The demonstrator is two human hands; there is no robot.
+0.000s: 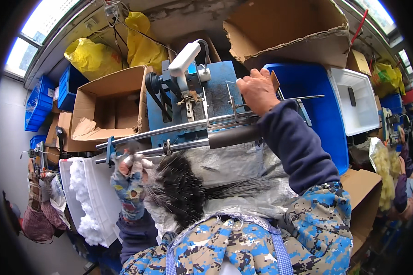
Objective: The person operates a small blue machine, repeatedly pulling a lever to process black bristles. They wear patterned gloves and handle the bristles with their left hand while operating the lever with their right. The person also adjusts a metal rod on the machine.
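Note:
My right hand [260, 91] is closed in a fist over the right side of a blue bench machine [222, 75], next to a thin upright metal bracket; what lies inside the fingers is hidden. My left hand [132, 176], in a patterned sleeve with white-wrapped fingertips, is curled below the left end of the metal rails [156, 133]. A small greyish blur shows at its fingertips, too indistinct to name. Between my arms lies a bundle of black-bristled wire brushes [181, 188], their thin wire stems [241, 189] pointing right across grey plastic sheeting [234, 160].
A white lamp head [184, 59] hangs over the machine. An open cardboard box [110, 103] stands left; a blue bin [303, 82] and white tray [355, 101] stand right. White fluffy pieces [80, 183] fill a white container at lower left. Other people work at both sides.

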